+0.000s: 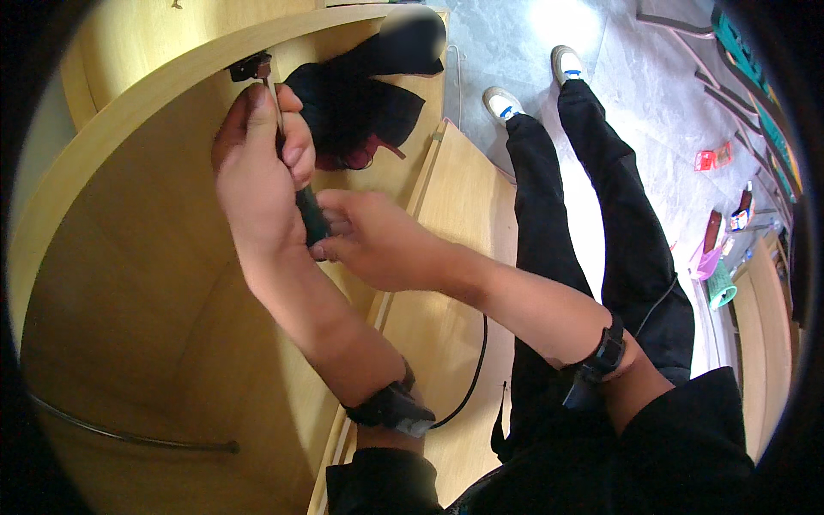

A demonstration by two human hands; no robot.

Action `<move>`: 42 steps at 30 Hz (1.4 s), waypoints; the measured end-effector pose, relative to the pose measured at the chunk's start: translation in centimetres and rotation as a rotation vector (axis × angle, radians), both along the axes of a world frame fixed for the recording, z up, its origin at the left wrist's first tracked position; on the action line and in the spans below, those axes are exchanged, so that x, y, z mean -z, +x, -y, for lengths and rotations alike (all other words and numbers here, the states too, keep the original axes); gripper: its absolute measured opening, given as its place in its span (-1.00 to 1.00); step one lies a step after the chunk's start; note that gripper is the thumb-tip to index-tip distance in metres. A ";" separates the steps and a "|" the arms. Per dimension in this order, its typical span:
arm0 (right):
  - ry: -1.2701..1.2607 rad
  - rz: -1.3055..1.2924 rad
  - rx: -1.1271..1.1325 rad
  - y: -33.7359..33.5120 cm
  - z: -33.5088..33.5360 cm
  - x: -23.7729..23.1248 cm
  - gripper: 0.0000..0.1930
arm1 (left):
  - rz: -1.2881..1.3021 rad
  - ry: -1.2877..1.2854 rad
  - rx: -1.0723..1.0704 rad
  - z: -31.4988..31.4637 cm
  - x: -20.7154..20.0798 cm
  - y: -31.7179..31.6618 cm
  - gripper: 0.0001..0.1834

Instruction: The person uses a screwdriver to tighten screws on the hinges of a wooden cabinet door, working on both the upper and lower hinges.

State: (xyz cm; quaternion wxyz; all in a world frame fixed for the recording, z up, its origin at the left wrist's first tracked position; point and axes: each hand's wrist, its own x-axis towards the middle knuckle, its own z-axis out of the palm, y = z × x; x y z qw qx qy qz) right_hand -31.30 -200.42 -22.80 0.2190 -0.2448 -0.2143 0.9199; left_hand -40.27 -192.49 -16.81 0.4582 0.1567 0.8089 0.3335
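A screwdriver (312,216) with a dark green handle and a thin metal shaft slants up to a small black fitting (251,66) on the edge of a wooden cabinet (129,112). My left hand (262,176) is closed around it, thumb and fingers along the shaft close to the fitting. Lower down, my right hand (373,240) pinches the end of the handle with curled fingers. The shaft's tip meets a brownish part of the fitting; the exact contact is too small to make out.
Black cloth-like items (360,103) with a dark red strap lie beyond my left hand. A metal rail (137,438) crosses the cabinet's inside. A wooden panel (455,369) lies along my legs. A black cable (476,369) hangs below my right forearm. Folded chairs (747,94) stand at the right.
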 end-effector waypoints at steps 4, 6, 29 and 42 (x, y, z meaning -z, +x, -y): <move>0.106 0.305 -0.093 1.1 -1.7 -2.4 -0.81 | -0.253 0.033 -0.033 0.7 1.1 1.1 -0.67; 0.080 0.310 -0.066 0.9 -1.2 -2.5 -0.79 | -0.308 -0.003 -0.029 0.5 1.1 1.2 -0.67; -0.060 -0.057 -0.204 1.3 -1.4 -0.4 -0.77 | 0.365 -0.060 -0.065 1.0 -0.2 -1.3 -0.63; -0.347 -0.228 -0.076 1.9 -0.9 0.5 -0.56 | 0.022 -0.153 -0.213 0.8 1.1 0.9 -0.58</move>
